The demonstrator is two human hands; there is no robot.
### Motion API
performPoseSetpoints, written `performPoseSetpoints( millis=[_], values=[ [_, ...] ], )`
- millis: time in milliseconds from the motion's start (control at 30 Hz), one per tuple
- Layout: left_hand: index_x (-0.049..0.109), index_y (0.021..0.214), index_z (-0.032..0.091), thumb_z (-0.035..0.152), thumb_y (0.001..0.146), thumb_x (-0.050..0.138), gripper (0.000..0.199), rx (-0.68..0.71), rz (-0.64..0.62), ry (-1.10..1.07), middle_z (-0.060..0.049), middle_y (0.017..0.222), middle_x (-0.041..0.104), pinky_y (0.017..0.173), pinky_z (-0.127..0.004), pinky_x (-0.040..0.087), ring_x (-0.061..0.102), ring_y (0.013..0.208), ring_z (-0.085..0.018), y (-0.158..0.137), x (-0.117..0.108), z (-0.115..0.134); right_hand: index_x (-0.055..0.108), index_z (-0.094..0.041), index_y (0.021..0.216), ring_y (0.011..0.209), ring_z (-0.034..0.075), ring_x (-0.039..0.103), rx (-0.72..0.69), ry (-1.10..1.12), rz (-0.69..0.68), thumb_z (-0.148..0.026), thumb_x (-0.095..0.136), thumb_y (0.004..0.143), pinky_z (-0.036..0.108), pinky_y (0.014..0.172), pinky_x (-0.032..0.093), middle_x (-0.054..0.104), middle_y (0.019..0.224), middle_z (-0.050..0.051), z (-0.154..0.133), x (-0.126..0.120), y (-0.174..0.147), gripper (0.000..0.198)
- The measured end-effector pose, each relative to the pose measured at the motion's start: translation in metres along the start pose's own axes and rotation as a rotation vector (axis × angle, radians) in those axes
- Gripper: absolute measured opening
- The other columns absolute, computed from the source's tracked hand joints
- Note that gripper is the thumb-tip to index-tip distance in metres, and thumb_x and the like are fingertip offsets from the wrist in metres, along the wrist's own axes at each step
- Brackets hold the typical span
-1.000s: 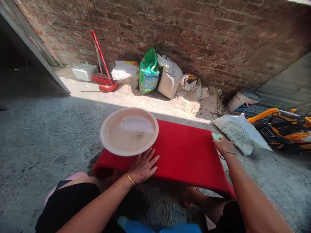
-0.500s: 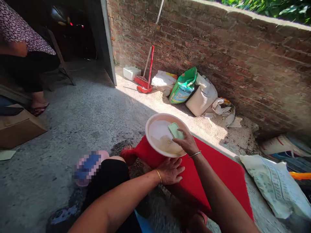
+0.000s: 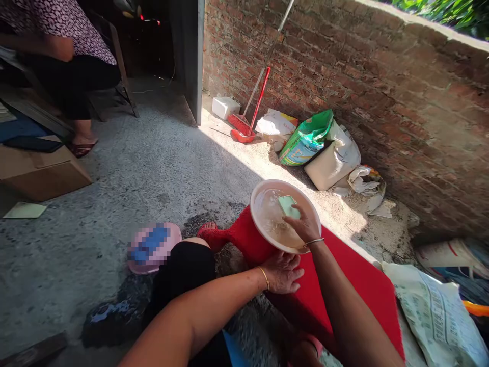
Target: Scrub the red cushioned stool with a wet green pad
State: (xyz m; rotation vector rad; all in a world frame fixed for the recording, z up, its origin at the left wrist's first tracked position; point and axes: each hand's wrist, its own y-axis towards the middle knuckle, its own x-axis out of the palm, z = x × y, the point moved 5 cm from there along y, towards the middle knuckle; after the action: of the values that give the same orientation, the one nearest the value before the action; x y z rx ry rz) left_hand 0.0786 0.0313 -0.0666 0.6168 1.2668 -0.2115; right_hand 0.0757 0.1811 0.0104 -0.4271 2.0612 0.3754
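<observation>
A pale pink basin (image 3: 255,224) of cloudy water stands on the red cloth (image 3: 355,285) in front of me. My right hand (image 3: 304,223) is closed on a light green scrub brush (image 3: 287,205), held at the water's surface inside the basin; its bristle side faces down and is hidden. Fingers spread, my left hand (image 3: 284,272) lies on the red cloth at the basin's near edge and holds nothing.
On the floor to the left is a pink basin (image 3: 175,239) with blurred blue contents. A person (image 3: 76,51) sits beside a cardboard box (image 3: 46,173). Sacks (image 3: 305,137), a broom and red dustpan (image 3: 242,136) line the brick wall; another sack (image 3: 435,306) lies right.
The brush has gone from tilted above the water to flatter at its surface, and the water is now rippled. My view has turned left; my left hand stays by the basin.
</observation>
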Motion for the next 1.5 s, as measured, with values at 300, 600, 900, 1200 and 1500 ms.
performPoseSetpoints(
  millis=[300, 600, 900, 1200, 1500],
  values=[
    [0.057, 0.120, 0.021, 0.049, 0.086, 0.044, 0.046, -0.002, 0.068, 0.015, -0.014, 0.134, 0.050, 0.095, -0.043, 0.032, 0.043, 0.123, -0.029, -0.001, 0.000, 0.000, 0.055, -0.022, 0.123, 0.074, 0.018, 0.056, -0.102, 0.282, 0.220, -0.058, 0.061, 0.071, 0.033, 0.067, 0.046, 0.061, 0.086, 0.003, -0.046, -0.084, -0.008, 0.063],
    [0.055, 0.124, 0.021, 0.049, 0.088, 0.042, 0.047, -0.003, 0.042, -0.005, -0.013, 0.138, 0.047, 0.098, -0.045, 0.030, 0.040, 0.126, -0.029, -0.001, 0.002, 0.000, 0.061, -0.023, 0.117, 0.089, 0.023, 0.051, -0.132, -0.034, 0.274, -0.060, 0.055, 0.077, 0.038, 0.080, 0.044, 0.054, 0.097, 0.008, -0.041, -0.055, -0.031, 0.055],
    [0.051, 0.127, 0.020, 0.046, 0.089, 0.043, 0.047, -0.036, -0.043, -0.059, -0.013, 0.140, 0.045, 0.100, -0.047, 0.033, 0.036, 0.130, -0.029, 0.000, -0.001, -0.005, 0.059, -0.021, 0.123, 0.096, 0.024, 0.053, -0.055, -0.094, 0.133, -0.047, 0.057, 0.080, 0.037, 0.083, 0.043, 0.055, 0.105, 0.011, -0.044, -0.027, -0.033, 0.050],
    [0.051, 0.130, 0.023, 0.044, 0.088, 0.045, 0.047, -0.028, -0.062, -0.025, -0.012, 0.144, 0.043, 0.105, -0.049, 0.030, 0.034, 0.134, -0.029, 0.005, 0.001, -0.005, 0.054, -0.026, 0.130, 0.098, 0.022, 0.054, 0.120, -0.054, 0.413, -0.052, 0.053, 0.082, 0.032, 0.082, 0.045, 0.054, 0.110, 0.009, 0.031, -0.093, -0.054, 0.054],
    [0.052, 0.130, 0.025, 0.044, 0.088, 0.047, 0.046, -0.019, -0.034, -0.002, -0.012, 0.145, 0.043, 0.106, -0.049, 0.031, 0.034, 0.135, -0.029, 0.004, 0.004, -0.007, 0.058, -0.029, 0.125, 0.093, 0.022, 0.059, 0.501, -0.238, 0.097, -0.051, 0.057, 0.081, 0.030, 0.075, 0.045, 0.053, 0.109, 0.008, 0.121, -0.058, -0.107, 0.050]
  ],
)
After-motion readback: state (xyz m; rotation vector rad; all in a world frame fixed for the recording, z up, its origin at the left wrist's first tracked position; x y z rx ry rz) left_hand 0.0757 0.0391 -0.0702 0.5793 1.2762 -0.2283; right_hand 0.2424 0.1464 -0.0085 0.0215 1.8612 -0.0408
